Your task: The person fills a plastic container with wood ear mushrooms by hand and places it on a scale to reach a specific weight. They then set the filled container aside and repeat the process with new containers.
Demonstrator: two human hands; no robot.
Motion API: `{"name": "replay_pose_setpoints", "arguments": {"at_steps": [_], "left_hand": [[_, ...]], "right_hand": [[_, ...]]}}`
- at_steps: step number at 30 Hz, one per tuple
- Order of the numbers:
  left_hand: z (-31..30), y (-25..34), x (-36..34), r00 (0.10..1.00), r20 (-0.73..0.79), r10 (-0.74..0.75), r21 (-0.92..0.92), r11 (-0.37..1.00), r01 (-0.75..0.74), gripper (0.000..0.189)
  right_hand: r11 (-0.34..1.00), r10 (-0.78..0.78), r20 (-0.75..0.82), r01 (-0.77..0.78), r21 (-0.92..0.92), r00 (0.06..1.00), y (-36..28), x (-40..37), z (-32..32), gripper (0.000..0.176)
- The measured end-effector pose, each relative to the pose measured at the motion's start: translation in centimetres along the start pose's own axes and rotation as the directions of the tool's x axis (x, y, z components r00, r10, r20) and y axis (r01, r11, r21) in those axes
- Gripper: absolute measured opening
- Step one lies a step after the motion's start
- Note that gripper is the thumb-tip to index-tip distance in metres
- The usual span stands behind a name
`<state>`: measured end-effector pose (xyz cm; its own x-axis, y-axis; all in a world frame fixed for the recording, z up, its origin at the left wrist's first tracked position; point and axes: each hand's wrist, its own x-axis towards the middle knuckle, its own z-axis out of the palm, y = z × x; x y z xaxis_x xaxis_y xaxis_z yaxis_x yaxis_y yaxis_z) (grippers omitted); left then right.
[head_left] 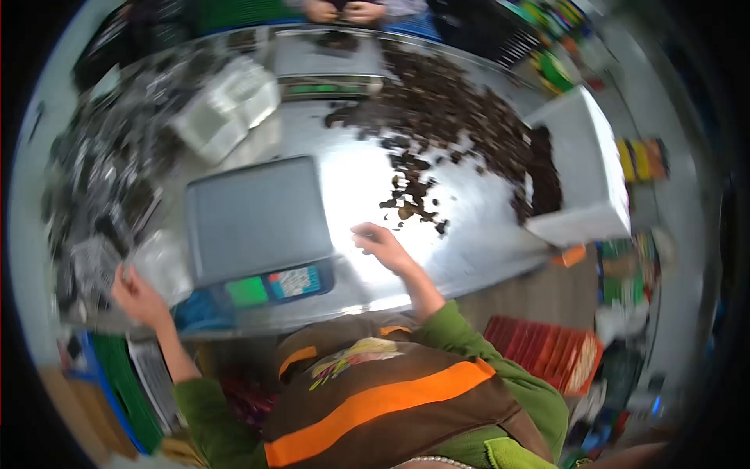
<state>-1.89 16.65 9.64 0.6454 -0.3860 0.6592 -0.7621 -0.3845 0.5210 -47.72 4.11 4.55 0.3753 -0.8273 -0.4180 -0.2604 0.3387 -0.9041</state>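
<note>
Steel table (484,234), left hand (137,295) touching bag (160,266)

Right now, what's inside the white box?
Dark brown pieces show in the open part of the white box. Whatever lies beneath them, and the box's bottom, is covered.

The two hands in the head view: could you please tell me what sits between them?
A grey scale sits between the left hand and the right hand, in the head view.
</note>
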Motion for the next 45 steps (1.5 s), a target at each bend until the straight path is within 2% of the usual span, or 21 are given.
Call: {"name": "replay_pose_setpoints", "arguments": {"at_steps": [3,5,7,10,13,15,17,19,20,21,23,24,25,27,29,30,33,35,39,42,45], "left_hand": [[1.8,4.5,-3.8,0.926,0.284,0.250,-0.177,0.962,-0.206,0.020],[3.4,7.2,-6.9,0.755,0.418,0.506,-0.403,0.848,-0.345,0.019],[3.2,10.7,-9.0,0.560,0.639,0.528,-0.418,0.849,-0.323,0.019],[4.5,10.1,-11.0,0.382,0.766,0.517,-0.371,0.841,-0.395,0.025],[3.7,14.7,-10.2,0.454,0.796,0.400,-0.320,0.915,-0.244,0.032],[4.3,18.1,-9.7,0.540,0.670,0.509,-0.416,0.860,-0.295,0.043],[5.1,22.3,-9.9,0.522,0.674,0.522,-0.433,0.852,-0.293,0.041],[6.1,26.8,-10.8,0.382,0.866,0.322,-0.323,0.944,-0.062,0.080],[6.9,28.8,-12.6,0.351,0.899,0.262,-0.299,0.953,0.052,0.082],[8.2,29.5,-14.6,0.330,0.902,0.278,-0.311,0.949,0.049,0.082],[11.3,30.3,-18.8,0.253,0.836,0.487,-0.496,0.868,-0.033,0.039],[12.1,31.2,-20.8,0.162,0.898,0.410,-0.410,0.911,-0.032,0.046],[13.1,31.7,-22.9,0.160,0.900,0.406,-0.406,0.913,-0.038,0.046],[15.0,31.7,-26.2,0.077,0.853,0.517,-0.503,0.852,-0.145,0.055],[15.9,32.5,-28.0,0.067,0.904,0.422,-0.393,0.883,-0.257,0.061],[16.2,32.7,-28.7,0.056,0.942,0.331,-0.292,0.889,-0.352,0.067],[17.5,32.3,-29.9,-0.045,0.984,0.174,-0.177,0.891,-0.417,0.076],[18.5,31.3,-31.0,-0.079,0.984,0.159,-0.177,0.919,-0.353,0.079],[17.4,35.0,-31.7,-0.103,0.991,0.089,-0.117,0.946,-0.301,0.088],[16.9,35.9,-32.6,-0.058,0.996,0.070,-0.088,0.912,-0.402,0.090],[17.3,35.3,-32.8,-0.059,0.996,0.071,-0.088,0.912,-0.401,0.089]], "right_hand": [[0.995,-0.097,-0.001,0.097,0.016,0.995,1.0,-0.6,0.6,0.033],[0.975,-0.176,-0.044,0.168,-0.146,0.983,1.1,-0.6,0.3,0.029],[0.957,-0.205,-0.046,0.190,-0.220,0.978,1.4,-0.9,-0.5,0.031],[0.951,-0.180,-0.105,0.145,-0.271,0.978,1.5,-2.1,-2.6,0.033],[0.964,-0.074,-0.129,0.038,-0.261,0.989,3.0,-3.0,-6.2,0.035],[0.955,-0.058,-0.186,0.000,-0.296,0.981,5.0,-3.3,-9.2,0.035],[0.965,-0.032,-0.322,-0.054,-0.256,0.946,6.3,-4.1,-12.4,0.035],[0.981,-0.059,-0.483,-0.038,-0.188,0.874,8.3,-4.6,-16.0,0.038],[0.991,-0.014,-0.569,-0.066,-0.119,0.822,9.6,-4.8,-18.1,0.042],[0.995,0.029,-0.642,-0.081,-0.051,0.767,11.0,-4.9,-20.4,0.046],[0.992,0.107,-0.775,-0.124,0.037,0.622,14.1,-5.3,-25.9,0.051],[0.984,0.178,-0.834,-0.084,0.157,0.522,15.9,-5.5,-29.0,0.055],[0.963,0.254,-0.869,-0.029,0.268,0.425,17.5,-5.5,-32.2,0.058],[0.977,0.196,-0.964,-0.118,0.177,0.178,19.5,-6.0,-38.1,0.055],[0.983,-0.017,-0.992,-0.177,-0.040,0.129,21.7,-6.0,-42.9,0.041],[0.984,-0.005,-0.989,-0.175,-0.031,0.147,21.4,-5.5,-44.2,0.041],[0.989,-0.062,-0.893,-0.091,-0.115,0.446,18.0,-2.3,-46.0,0.018],[0.995,-0.001,-0.832,-0.079,-0.054,0.555,16.0,1.4,-46.1,0.016],[0.945,-0.169,-0.840,-0.159,-0.287,0.516,13.3,10.0,-46.7,0.022],[0.919,-0.114,-0.900,-0.299,-0.256,0.420,11.9,14.4,-47.1,0.024],[0.876,-0.049,-0.894,-0.411,-0.253,0.445,12.8,16.6,-47.9,0.025]]}}
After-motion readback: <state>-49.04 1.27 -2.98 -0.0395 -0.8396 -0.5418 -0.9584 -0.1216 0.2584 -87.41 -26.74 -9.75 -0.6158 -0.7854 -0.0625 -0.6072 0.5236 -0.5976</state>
